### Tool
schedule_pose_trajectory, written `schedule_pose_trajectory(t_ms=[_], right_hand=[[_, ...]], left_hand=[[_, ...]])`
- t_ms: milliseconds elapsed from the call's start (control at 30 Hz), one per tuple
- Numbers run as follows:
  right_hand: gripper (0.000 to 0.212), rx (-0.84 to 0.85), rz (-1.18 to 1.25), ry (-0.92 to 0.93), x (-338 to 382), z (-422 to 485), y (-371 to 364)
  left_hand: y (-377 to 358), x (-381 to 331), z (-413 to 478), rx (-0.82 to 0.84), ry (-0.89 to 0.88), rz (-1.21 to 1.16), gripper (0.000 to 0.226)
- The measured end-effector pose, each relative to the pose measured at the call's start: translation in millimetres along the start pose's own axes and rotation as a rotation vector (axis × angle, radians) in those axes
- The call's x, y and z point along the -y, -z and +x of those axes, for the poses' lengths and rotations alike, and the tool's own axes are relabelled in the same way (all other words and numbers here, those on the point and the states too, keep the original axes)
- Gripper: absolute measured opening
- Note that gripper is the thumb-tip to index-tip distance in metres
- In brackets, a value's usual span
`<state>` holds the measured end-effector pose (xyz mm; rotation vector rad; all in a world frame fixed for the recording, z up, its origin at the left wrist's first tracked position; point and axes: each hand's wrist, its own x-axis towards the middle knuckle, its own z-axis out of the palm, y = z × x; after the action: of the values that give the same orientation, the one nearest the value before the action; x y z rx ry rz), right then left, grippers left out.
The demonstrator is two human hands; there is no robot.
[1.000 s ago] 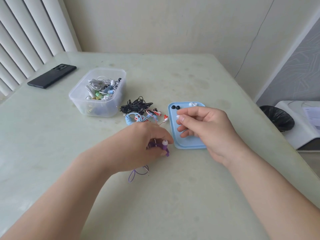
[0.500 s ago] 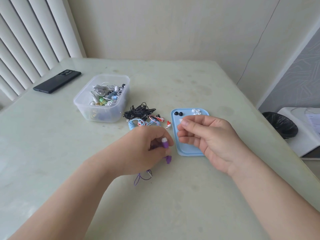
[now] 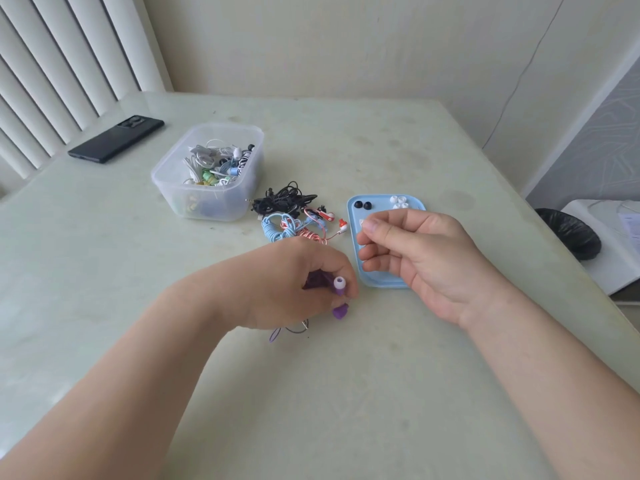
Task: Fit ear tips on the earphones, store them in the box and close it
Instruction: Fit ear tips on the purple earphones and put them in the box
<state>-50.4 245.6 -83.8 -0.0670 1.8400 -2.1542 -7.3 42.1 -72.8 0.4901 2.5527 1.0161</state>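
- Clear box (image 3: 207, 174) of earphones stands far left on the table (image 3: 346, 393).
- Left hand (image 3: 294, 282), knuckles up, pinches purple earphones (image 3: 338, 285), one bud tipped white.
- Right hand (image 3: 419, 258) hovers over the blue lid (image 3: 353, 216), fingertips (image 3: 372, 225) pinched narrow; contents hidden.

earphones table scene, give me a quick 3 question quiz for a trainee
1. True or false: the clear box is closed with its lid.
2. Which hand holds the purple earphones? A left hand B right hand
3. Fill in: the two black ear tips lie on the blue ____.

Key: 1 false; 2 A; 3 lid.
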Motion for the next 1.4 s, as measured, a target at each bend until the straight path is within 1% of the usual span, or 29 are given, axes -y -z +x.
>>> schedule_pose_trajectory(t_ms=[100, 200, 267, 367, 500, 567, 633, 700, 800, 900, 1000, 1100, 1400], right_hand=[[0.006, 0.001, -0.009, -0.002, 0, -1, -1], [0.005, 0.002, -0.016, -0.003, 1, -1, -1], [0.004, 0.005, -0.027, 0.0, 2, -2, -1], [0.005, 0.008, -0.04, 0.002, 1, -3, -3], [0.004, 0.021, -0.029, -0.001, 1, -4, -3], [0.006, 0.037, -0.002, -0.01, 2, -4, -3], [0.011, 0.047, 0.022, -0.021, 3, -4, -2], [0.012, 0.051, 0.041, -0.028, 3, -3, -1], [0.011, 0.055, 0.067, -0.044, 4, -3, -1], [0.008, 0.066, 0.091, -0.06, 3, -2, -2], [0.006, 0.071, 0.117, -0.07, 4, -2, -3], [0.01, 0.083, 0.129, -0.072, 4, -2, -3], [0.009, 0.129, 0.122, -0.062, 3, -4, -5]], left_hand=[[1, -3, -1, 0.027, 0.022, -0.039, 0.024], [3, -3, -3, 0.042, 0.023, -0.063, 0.013], [2, -2, -1, 0.038, 0.013, -0.03, 0.012], [-1, 0, 0, 0.013, 0.011, 0.015, 0.018], [-3, 3, 1, -0.018, -0.005, 0.067, 0.012], [-4, 5, 3, -0.083, -0.038, 0.073, 0.009], [-7, 7, 7, -0.215, -0.066, -0.005, 0.007], [-10, 9, 11, -0.355, -0.078, -0.195, 0.005], [-12, 8, 15, -0.45, -0.099, -0.469, 0.006], [-12, 5, 15, -0.508, -0.132, -0.609, 0.008], [-12, 4, 17, -0.543, -0.146, -0.635, 0.009], [-14, 5, 18, -0.548, -0.149, -0.606, 0.011], [-16, 5, 19, -0.565, -0.125, -0.579, 0.007]])
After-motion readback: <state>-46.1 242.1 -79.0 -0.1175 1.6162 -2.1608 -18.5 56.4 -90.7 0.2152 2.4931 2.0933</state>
